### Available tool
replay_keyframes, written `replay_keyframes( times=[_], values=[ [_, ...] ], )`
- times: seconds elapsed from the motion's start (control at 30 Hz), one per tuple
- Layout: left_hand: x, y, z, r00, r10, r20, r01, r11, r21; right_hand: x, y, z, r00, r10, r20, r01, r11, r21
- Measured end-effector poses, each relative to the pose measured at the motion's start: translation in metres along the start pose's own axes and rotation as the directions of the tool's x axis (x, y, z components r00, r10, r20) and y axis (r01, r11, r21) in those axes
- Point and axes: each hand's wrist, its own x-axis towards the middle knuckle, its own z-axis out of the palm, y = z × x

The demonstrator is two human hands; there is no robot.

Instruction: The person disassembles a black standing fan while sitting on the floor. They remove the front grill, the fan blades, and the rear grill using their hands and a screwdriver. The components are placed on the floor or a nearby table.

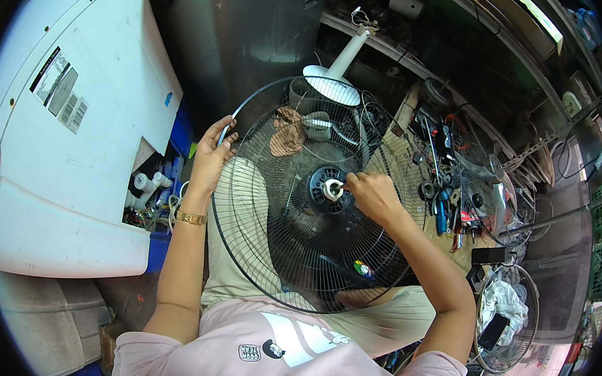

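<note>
A large round black wire fan grille (243,205) lies across my lap, tilted, with my legs and the floor showing through its wires. My left hand (216,152) is closed round the upper left of its rim, where a pale strip runs along the edge. At the centre is a black slotted hub (319,196) with a white plastic ring nut (332,188) on it. The fingers of my right hand (374,196) are pinched at the right side of that ring nut, partly hiding it.
A white fan stand (346,61) stands beyond the grille. On the right, a wooden board (462,256) carries pliers, screwdrivers and other tools (445,199). A wire basket (530,326) holds white cloth and a phone (492,332). A large white appliance panel (69,170) rises at the left.
</note>
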Motion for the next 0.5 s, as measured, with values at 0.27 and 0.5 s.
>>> replay_keyframes(
  times=[0.27, 0.5],
  values=[
    [-0.003, 0.001, 0.005, 0.999, -0.020, -0.032, 0.019, 0.999, -0.040, -0.001, -0.003, 0.003, 0.999, 0.037, 0.037, -0.039, 0.999, 0.031],
    [-0.003, 0.006, 0.010, 0.998, -0.047, -0.042, 0.044, 0.996, -0.082, -0.001, 0.002, 0.009, 1.000, 0.020, 0.000, -0.020, 0.999, 0.050]
  ],
)
